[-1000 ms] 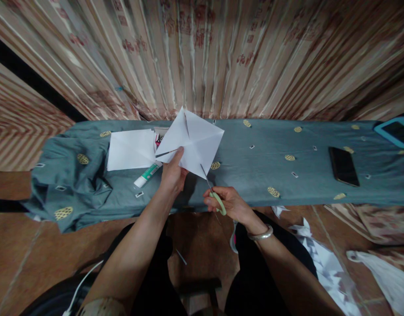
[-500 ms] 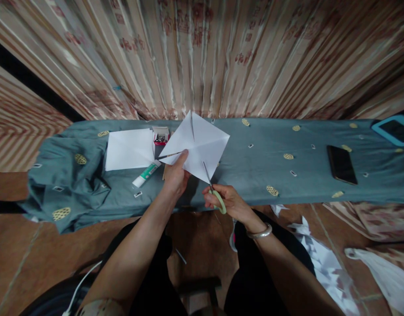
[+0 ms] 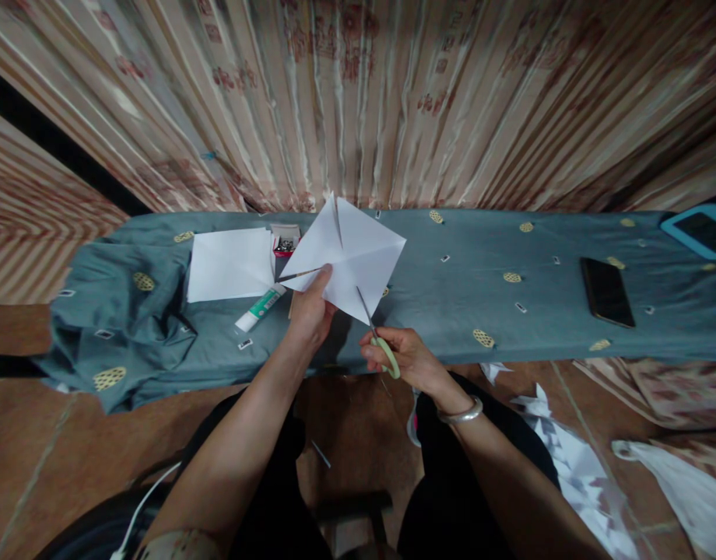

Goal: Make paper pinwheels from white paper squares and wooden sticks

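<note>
1. At the far left the bench (image 3: 451,311) wears a blue-grey cloth (image 3: 118,311), bunched into folds at that end.
2. A flat white sheet (image 3: 229,264) lies on the cloth, with a small open box of clips (image 3: 286,241) at its right edge and a glue tube (image 3: 261,306) just below it.
3. The left hand (image 3: 309,311) is raised over the bench's near edge, thumb and fingers pinched on the lower left part of the white paper square (image 3: 349,253). The square is held up in the air, tilted toward the camera, with creases crossing its middle and slits running in from two corners.
4. The right hand (image 3: 405,359) is closed around the green handles of the scissors (image 3: 377,333); the blades point up at the paper's lower edge and meet it there.
5. Judged from how it sits, the paper is light and floppy and tears easily; it is best pinched near the creased centre, close to the cut line, so that the edge stays taut.
6. Further right a dark phone (image 3: 606,292) lies on the cloth, and a blue-cased tablet (image 3: 700,231) sits at the far end.
7. White paper scraps (image 3: 568,451) lie on the floor by the right knee.
</note>
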Demonstrator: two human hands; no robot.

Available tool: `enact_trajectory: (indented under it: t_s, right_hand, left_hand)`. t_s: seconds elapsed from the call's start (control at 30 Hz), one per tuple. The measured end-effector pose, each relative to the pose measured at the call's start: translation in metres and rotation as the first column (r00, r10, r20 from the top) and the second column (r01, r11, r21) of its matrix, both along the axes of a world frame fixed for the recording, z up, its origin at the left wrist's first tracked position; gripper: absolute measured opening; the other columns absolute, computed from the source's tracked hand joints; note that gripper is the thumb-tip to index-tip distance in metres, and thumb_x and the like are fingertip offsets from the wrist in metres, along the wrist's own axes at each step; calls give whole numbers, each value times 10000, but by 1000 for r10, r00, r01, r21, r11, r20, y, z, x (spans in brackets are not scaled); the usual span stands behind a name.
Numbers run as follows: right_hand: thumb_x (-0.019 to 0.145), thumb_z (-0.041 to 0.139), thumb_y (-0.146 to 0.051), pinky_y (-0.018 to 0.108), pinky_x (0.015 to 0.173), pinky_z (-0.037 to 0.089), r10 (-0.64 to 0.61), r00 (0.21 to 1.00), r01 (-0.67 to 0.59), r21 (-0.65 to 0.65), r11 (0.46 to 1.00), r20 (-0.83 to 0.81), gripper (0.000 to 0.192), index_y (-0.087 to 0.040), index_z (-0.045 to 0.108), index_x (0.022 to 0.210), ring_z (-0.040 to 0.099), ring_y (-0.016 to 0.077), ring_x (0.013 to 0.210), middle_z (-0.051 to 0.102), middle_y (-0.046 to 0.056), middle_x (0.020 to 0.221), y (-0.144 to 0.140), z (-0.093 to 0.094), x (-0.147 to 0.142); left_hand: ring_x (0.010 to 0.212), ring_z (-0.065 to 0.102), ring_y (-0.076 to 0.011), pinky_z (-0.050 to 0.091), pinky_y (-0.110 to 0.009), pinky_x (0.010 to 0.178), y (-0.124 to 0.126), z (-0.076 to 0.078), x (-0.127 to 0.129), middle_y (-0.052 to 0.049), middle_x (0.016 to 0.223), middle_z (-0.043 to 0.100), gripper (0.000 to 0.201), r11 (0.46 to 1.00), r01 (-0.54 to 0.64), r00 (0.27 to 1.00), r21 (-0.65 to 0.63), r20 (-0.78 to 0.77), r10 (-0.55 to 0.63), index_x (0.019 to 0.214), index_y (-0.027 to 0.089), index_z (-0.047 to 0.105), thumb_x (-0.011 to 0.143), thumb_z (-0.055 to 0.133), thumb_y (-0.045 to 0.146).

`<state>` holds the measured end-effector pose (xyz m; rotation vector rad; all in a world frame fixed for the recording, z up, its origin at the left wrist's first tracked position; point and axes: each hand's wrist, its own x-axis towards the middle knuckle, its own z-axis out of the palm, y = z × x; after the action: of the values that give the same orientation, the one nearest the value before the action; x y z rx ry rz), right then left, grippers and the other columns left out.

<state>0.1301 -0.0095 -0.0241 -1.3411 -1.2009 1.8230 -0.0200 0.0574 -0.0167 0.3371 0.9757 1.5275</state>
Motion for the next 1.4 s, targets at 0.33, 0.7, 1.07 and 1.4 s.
enact_trajectory:
  t_s: [0.33,0.7,1.07,1.4]
  right_hand:
    - [614,806,-515,216,517,427,0,1000,0,32,999,-19,413,-166,664,784,557,93,524,632,-24,575,0,-5,1]
    - [616,803,-541,212,499,426,0,1000,0,67,998,-1,423,-172,666,772,549,89,519,628,-21,571,1,-7,2]
    - [633,792,-548,211,493,432,-18,1000,16,84,996,19,426,-167,674,786,562,92,510,636,-14,575,1,-9,1]
    - [639,782,-565,211,502,442,-30,999,26,111,993,33,445,-163,688,805,566,99,527,644,-8,579,1,-7,0]
  left_hand:
    - [808,700,-166,564,-277,790,-2,-1,4,-30,901,742,309,1000,6,1000,30,-22,-6,1006,171,668,706,742,177]
    - [877,687,-192,560,-303,814,-6,-7,6,-58,1042,724,387,996,47,996,75,-73,-42,1069,159,646,697,739,206]
    - [938,694,-215,553,-315,838,-8,-3,7,-63,1050,729,370,997,50,996,57,-77,-46,1038,176,654,684,749,217]
    - [934,697,-237,549,-349,850,-12,-3,9,-70,993,741,388,996,77,992,37,-102,-73,1008,158,654,657,778,266]
